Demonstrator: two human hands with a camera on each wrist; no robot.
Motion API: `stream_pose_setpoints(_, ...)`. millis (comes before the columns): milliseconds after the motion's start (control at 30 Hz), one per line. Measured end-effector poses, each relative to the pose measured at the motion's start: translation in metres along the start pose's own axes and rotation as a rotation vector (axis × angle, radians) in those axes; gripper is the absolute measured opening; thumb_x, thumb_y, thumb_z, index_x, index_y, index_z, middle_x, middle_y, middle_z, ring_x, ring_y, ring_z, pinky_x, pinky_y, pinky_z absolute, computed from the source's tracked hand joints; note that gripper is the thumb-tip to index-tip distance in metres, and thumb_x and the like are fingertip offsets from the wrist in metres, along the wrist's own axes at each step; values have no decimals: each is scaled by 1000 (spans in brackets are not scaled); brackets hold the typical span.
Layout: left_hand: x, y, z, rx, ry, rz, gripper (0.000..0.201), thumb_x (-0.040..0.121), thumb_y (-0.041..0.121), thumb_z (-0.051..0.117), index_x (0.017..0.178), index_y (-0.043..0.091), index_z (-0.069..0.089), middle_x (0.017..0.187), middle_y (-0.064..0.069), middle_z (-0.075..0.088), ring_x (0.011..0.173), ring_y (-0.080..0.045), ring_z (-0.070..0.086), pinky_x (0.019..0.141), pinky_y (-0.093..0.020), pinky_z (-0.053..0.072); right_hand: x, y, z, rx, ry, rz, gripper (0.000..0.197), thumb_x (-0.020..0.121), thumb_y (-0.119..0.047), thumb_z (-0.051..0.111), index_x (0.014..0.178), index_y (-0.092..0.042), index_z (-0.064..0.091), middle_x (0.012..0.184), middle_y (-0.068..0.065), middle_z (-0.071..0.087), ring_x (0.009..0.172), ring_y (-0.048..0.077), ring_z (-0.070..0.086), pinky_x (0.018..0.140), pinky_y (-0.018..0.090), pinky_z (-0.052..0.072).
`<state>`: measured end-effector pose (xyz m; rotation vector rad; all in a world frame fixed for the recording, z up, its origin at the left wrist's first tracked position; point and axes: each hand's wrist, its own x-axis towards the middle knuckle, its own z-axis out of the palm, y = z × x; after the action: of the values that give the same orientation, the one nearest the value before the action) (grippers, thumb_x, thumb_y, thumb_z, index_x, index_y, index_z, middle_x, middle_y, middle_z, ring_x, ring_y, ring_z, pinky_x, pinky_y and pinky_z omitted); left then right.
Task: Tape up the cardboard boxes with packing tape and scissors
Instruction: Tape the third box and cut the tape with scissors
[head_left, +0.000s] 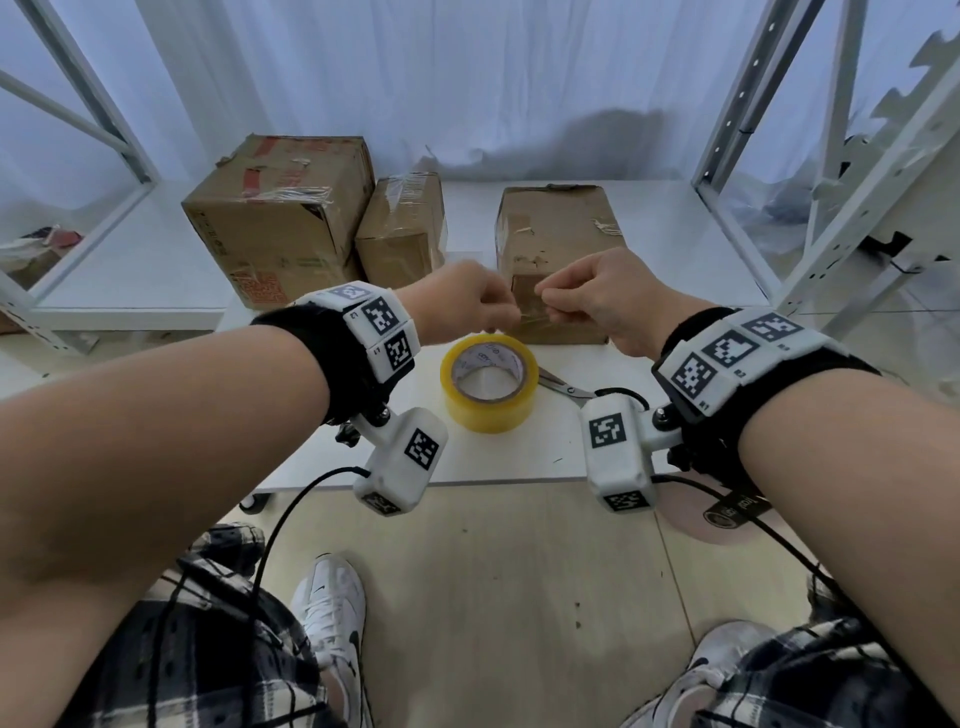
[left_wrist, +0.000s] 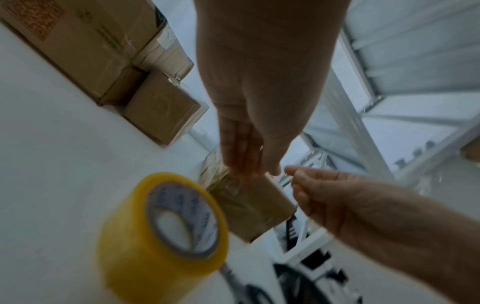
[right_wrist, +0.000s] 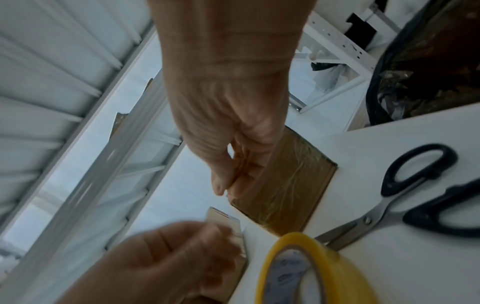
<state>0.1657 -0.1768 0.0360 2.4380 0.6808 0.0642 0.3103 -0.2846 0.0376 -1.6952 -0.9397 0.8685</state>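
Note:
Both hands are raised in front of the right cardboard box (head_left: 556, 234), which lies on the white table (head_left: 509, 457). My left hand (head_left: 505, 316) and right hand (head_left: 554, 306) each pinch one end of a short clear tape strip (head_left: 530, 318) stretched between them. In the right wrist view the right hand (right_wrist: 226, 185) holds the strip against the box's taped end (right_wrist: 291, 185), and the left hand (right_wrist: 213, 240) pinches the other end. The yellow tape roll (head_left: 489, 382) stands on the table just below the hands. Scissors (head_left: 566, 387) with black handles (right_wrist: 415, 170) lie to its right.
A large cardboard box (head_left: 280, 218) and a smaller one (head_left: 402, 228) stand at the back left of the table. White metal shelf frames (head_left: 753, 156) flank both sides. A black bag (right_wrist: 428, 61) sits off the table's right. My legs and shoes are below the table's front edge.

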Motion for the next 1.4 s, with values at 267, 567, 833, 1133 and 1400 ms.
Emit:
stream_pose_setpoints(267,-2,-12,47,683,-456,-54,54,88,51,59,131,18,52,126,1,57,110,-22,53,98,-34,38,0,13,-3,-222,46,63,23,91,-15,66,76,2,62,56,15,62,40,13,61,44,21,52)
stream_pose_setpoints(567,-3,-9,11,331,-184,-93,40,97,36,50,108,0,63,99,-14,63,82,-24,54,71,-31,43,12,24,-11,-358,13,71,10,95,0,52,92,-5,60,78,15,66,65,17,64,71,27,58)
stream_pose_setpoints(833,-20,-28,-16,-27,2,-240,35,95,36,56,107,4,66,87,-4,60,74,-15,53,64,-25,43,17,14,4,-641,-51,46,34,88,-30,68,71,-1,62,62,11,65,48,15,60,54,26,54)
stream_pose_setpoints(1133,-26,-36,-24,-191,56,-266,35,94,34,58,106,3,67,109,-18,65,91,-19,57,78,-27,45,27,9,31,-785,-159,82,19,92,-7,57,92,9,68,88,21,72,82,31,71,82,42,58)
stream_pose_setpoints(1400,-24,-31,-23,-253,76,-257,32,94,34,58,108,6,67,107,-11,66,89,-14,58,75,-20,44,31,7,28,-898,-68,-74,55,94,-42,55,51,-11,43,53,2,44,54,17,45,56,29,38)
